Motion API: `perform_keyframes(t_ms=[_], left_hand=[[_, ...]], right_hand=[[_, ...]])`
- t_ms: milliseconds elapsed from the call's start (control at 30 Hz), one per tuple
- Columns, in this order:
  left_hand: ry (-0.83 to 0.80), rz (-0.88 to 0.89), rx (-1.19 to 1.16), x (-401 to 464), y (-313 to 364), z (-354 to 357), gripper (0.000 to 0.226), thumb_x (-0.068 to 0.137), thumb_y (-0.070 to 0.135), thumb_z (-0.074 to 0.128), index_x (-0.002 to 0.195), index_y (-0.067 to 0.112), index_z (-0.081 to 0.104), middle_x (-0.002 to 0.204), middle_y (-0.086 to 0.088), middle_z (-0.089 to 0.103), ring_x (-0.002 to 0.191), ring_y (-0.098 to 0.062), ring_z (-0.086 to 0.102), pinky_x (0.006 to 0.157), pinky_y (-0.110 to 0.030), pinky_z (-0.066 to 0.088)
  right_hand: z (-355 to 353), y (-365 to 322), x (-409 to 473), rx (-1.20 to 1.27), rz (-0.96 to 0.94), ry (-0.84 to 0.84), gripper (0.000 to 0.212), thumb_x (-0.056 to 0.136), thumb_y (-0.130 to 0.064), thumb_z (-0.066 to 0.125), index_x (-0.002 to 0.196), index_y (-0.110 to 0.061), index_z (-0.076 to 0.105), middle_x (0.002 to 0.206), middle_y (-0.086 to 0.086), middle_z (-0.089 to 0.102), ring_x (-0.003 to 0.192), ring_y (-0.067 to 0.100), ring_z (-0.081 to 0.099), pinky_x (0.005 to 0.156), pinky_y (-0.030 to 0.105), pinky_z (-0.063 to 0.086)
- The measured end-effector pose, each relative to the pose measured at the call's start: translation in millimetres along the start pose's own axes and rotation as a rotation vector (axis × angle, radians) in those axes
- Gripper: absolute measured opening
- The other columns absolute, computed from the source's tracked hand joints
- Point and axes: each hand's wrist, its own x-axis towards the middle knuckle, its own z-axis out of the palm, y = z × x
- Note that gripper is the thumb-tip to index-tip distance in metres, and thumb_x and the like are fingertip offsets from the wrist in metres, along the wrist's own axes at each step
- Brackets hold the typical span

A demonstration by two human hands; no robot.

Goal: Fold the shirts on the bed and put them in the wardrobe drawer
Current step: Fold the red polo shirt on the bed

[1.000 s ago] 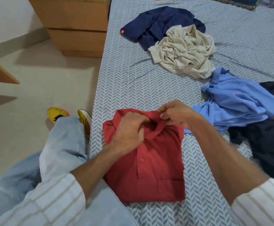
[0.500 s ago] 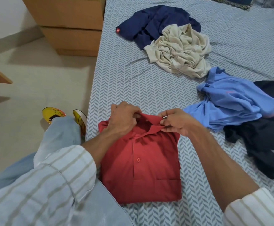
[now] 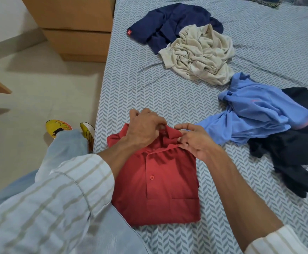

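Blue-and-white zigzag sheet covers the bed [image 3: 168, 92], and all the shirts lie on it. At the near edge sits the red shirt [image 3: 160, 187], folded into a neat block with its buttons facing up. Both hands are at its collar. The left hand [image 3: 144, 129] has its fingers curled on the left side of the collar, and its grip holds the cloth there. Its fingertips are tucked behind the collar, so they are hard to see. The right hand [image 3: 195, 140] pinches the right collar flap between thumb and fingers. Both arms wear striped sleeves pushed up, and the left sleeve hides the near left corner of the red shirt.

Just right of the right hand lies a crumpled light blue shirt [image 3: 255, 114]. It rests partly on a black shirt [image 3: 292, 153], which runs off the right edge, so not all of it shows. Farther up the bed is a bunched beige shirt [image 3: 199, 54], lying over part of a dark blue shirt [image 3: 164, 22].

Left of the bed, on the floor, are two yellow shoes [image 3: 59, 127], half hidden by a light blue trouser leg. Beyond them stands a wooden drawer unit [image 3: 76, 30] against the bed, its top cut off.
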Motion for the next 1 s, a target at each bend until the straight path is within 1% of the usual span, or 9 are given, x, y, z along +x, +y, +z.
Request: perform_keyframes(t_ms=[67, 200, 433, 567, 633, 700, 800, 900, 1000], left_hand=[[0.017, -0.047, -0.055, 1, 0, 1, 0.022, 0.093, 0.023, 0.057, 0.102, 0.036, 0.072, 0.094, 0.013, 0.068, 0.103, -0.011, 0.049, 0.089, -0.039, 0.019], [0.057, -0.065, -0.079, 4, -1, -1, 0.019, 0.093, 0.025, 0.055, 0.097, 0.031, 0.072, 0.093, 0.012, 0.070, 0.101, -0.012, 0.053, 0.092, -0.041, 0.023], [-0.002, -0.187, -0.159, 11, -4, 0, 0.018, 0.092, 0.026, 0.059, 0.100, 0.035, 0.073, 0.098, 0.013, 0.072, 0.109, -0.013, 0.055, 0.089, -0.041, 0.021], [-0.019, -0.168, -0.158, 12, -2, 1, 0.015, 0.094, 0.035, 0.059, 0.103, 0.036, 0.071, 0.102, 0.013, 0.073, 0.112, -0.015, 0.056, 0.094, -0.045, 0.023], [-0.008, -0.165, -0.158, 14, -2, -1, 0.015, 0.094, 0.036, 0.059, 0.104, 0.036, 0.071, 0.105, 0.013, 0.072, 0.112, -0.015, 0.057, 0.095, -0.046, 0.024], [-0.005, -0.180, -0.161, 16, -1, -3, 0.015, 0.094, 0.036, 0.059, 0.104, 0.035, 0.071, 0.104, 0.014, 0.072, 0.113, -0.015, 0.057, 0.097, -0.047, 0.025], [-0.007, -0.233, -0.161, 17, 0, -9, 0.017, 0.095, 0.035, 0.058, 0.105, 0.035, 0.071, 0.107, 0.013, 0.072, 0.114, -0.015, 0.058, 0.100, -0.050, 0.026], [-0.036, -0.322, -0.183, 18, -3, -11, 0.018, 0.094, 0.037, 0.060, 0.108, 0.034, 0.071, 0.114, 0.011, 0.069, 0.116, -0.016, 0.057, 0.100, -0.048, 0.025], [-0.035, -0.377, -0.198, 14, -2, -10, 0.030, 0.091, 0.028, 0.066, 0.121, 0.029, 0.065, 0.118, 0.003, 0.065, 0.121, -0.021, 0.052, 0.102, -0.047, 0.032]], right_hand=[[1, 3, 2, -0.003, 0.004, 0.043, 0.041, 0.086, 0.023, 0.047, 0.110, -0.006, 0.061, 0.089, 0.010, 0.068, 0.072, 0.016, 0.066, 0.068, 0.028, 0.059], [4, 10, -2, -0.129, 0.031, 0.037, 0.023, 0.085, 0.003, 0.071, 0.101, -0.012, 0.063, 0.087, 0.004, 0.072, 0.077, 0.014, 0.069, 0.072, 0.029, 0.059], [-2, 18, -4, -0.172, 0.045, 0.023, 0.034, 0.088, 0.019, 0.052, 0.104, -0.010, 0.061, 0.084, 0.008, 0.066, 0.074, 0.012, 0.068, 0.073, 0.035, 0.062], [0, 22, 1, -0.373, -0.057, 0.154, 0.034, 0.086, 0.006, 0.064, 0.111, -0.015, 0.053, 0.091, 0.014, 0.067, 0.070, 0.019, 0.071, 0.066, 0.038, 0.063], [5, 23, -3, -0.351, -0.053, 0.128, 0.040, 0.085, -0.005, 0.074, 0.114, -0.016, 0.048, 0.091, 0.016, 0.069, 0.067, 0.019, 0.072, 0.063, 0.036, 0.062], [11, 27, -10, -0.253, -0.015, 0.037, 0.044, 0.085, 0.000, 0.073, 0.117, -0.014, 0.047, 0.096, 0.015, 0.069, 0.076, 0.021, 0.073, 0.064, 0.035, 0.062], [13, 36, -17, -0.068, -0.025, -0.025, 0.049, 0.086, 0.017, 0.061, 0.123, -0.012, 0.047, 0.109, 0.011, 0.069, 0.095, 0.022, 0.071, 0.071, 0.033, 0.062], [9, 46, -17, 0.016, -0.043, -0.022, 0.050, 0.086, 0.024, 0.052, 0.122, -0.011, 0.050, 0.100, 0.009, 0.073, 0.094, 0.020, 0.072, 0.076, 0.032, 0.061], [8, 49, -17, -0.029, -0.039, -0.011, 0.050, 0.086, 0.023, 0.053, 0.124, -0.009, 0.050, 0.106, 0.015, 0.072, 0.097, 0.025, 0.073, 0.076, 0.033, 0.061]])
